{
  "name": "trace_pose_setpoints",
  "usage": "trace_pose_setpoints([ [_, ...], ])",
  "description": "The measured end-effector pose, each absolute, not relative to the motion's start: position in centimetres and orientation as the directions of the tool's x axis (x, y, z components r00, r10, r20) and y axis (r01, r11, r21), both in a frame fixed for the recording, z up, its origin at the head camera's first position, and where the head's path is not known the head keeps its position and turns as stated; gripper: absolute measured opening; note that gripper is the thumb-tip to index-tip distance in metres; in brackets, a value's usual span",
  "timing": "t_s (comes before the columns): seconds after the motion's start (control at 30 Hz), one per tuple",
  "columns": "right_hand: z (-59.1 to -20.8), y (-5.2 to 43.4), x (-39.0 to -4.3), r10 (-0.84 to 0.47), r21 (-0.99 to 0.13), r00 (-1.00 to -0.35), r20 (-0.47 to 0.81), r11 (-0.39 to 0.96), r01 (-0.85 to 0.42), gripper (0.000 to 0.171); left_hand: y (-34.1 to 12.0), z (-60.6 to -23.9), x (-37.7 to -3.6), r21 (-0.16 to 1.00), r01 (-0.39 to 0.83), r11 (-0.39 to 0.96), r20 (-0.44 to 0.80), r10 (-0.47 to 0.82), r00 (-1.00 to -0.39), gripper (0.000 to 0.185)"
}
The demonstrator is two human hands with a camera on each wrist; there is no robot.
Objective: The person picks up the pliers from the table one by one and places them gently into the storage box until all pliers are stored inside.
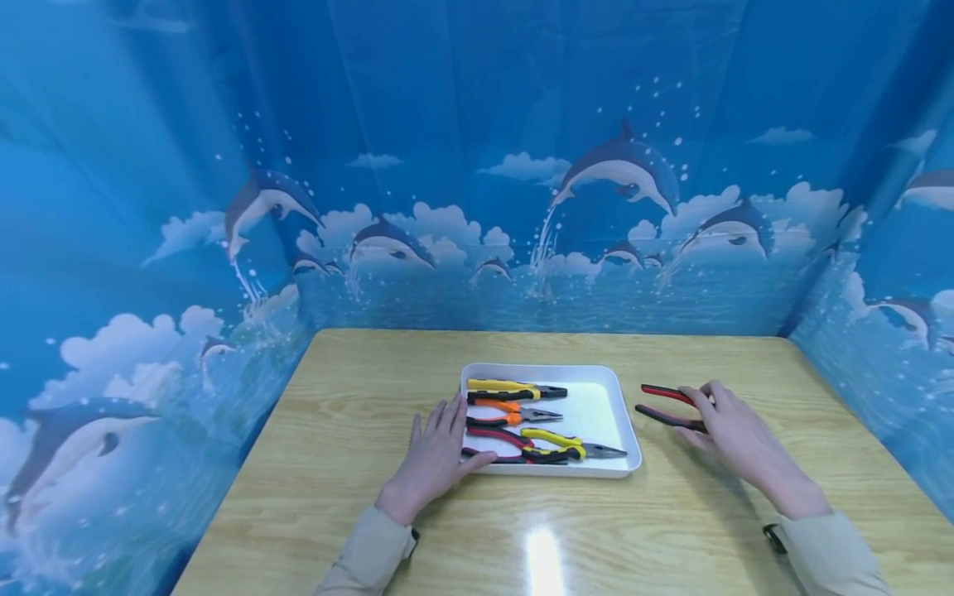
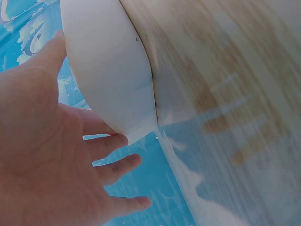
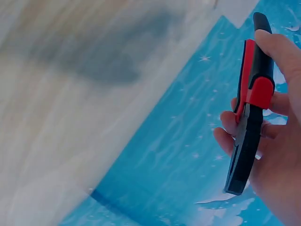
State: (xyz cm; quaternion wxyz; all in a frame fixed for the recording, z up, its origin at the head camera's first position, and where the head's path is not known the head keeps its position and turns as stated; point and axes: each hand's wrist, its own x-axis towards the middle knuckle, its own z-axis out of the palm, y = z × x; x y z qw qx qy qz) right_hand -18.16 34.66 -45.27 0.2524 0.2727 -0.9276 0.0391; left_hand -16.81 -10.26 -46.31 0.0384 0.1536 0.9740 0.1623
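A white tray point(image 1: 624, 424) sits mid-table holding several pliers: a yellow-and-black pair point(image 1: 514, 389), an orange pair point(image 1: 514, 410), a red pair point(image 1: 493, 435) and a yellow pair point(image 1: 561, 444). My left hand point(image 1: 436, 451) lies flat on the table at the tray's near left corner, fingers straight and thumb against the rim. The left wrist view shows this hand point(image 2: 47, 155) spread beside the tray's white wall point(image 2: 108, 70). Right of the tray, my right hand point(image 1: 726, 426) grips red-and-black pliers point(image 1: 662, 391) with their handles spread. In the right wrist view, its fingers point(image 3: 277, 155) curl round one handle point(image 3: 251, 108).
The wooden table point(image 1: 358, 397) is walled on three sides by a blue dolphin-print backdrop point(image 1: 522, 165). Bare tabletop lies left of the tray and along the near edge, where a light glare point(image 1: 544, 559) shows.
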Motion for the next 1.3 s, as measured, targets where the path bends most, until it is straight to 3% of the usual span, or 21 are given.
trace_pose_setpoints([
  [0.23, -43.5, 32.8, -17.9, -0.520, 0.095, -0.667, 0.534, 0.820, -0.564, 0.080, -10.4, -46.3, -16.8, 0.330, 0.285, 0.900, -0.024, 0.310, -0.950, 0.101],
  [0.43, -42.5, 30.8, -17.7, -0.546, 0.130, -0.605, 0.579, 0.795, -0.593, 0.079, -10.4, -46.3, -16.7, 0.338, 0.284, 0.897, -0.025, 0.310, -0.950, 0.100],
  [0.97, -41.7, 26.7, -17.9, -0.576, 0.118, -0.619, 0.535, 0.776, -0.620, 0.072, -10.3, -46.3, -16.7, 0.333, 0.283, 0.899, -0.025, 0.308, -0.951, 0.101],
  [1.07, -41.7, 25.9, -18.0, -0.581, 0.114, -0.636, 0.508, 0.777, -0.619, 0.063, -10.2, -46.2, -16.6, 0.334, 0.278, 0.901, -0.029, 0.304, -0.952, 0.101],
  [1.3, -41.4, 23.5, -18.7, -0.583, 0.097, -0.681, 0.444, 0.787, -0.610, 0.067, -10.2, -46.3, -16.8, 0.331, 0.276, 0.902, -0.025, 0.301, -0.953, 0.101],
])
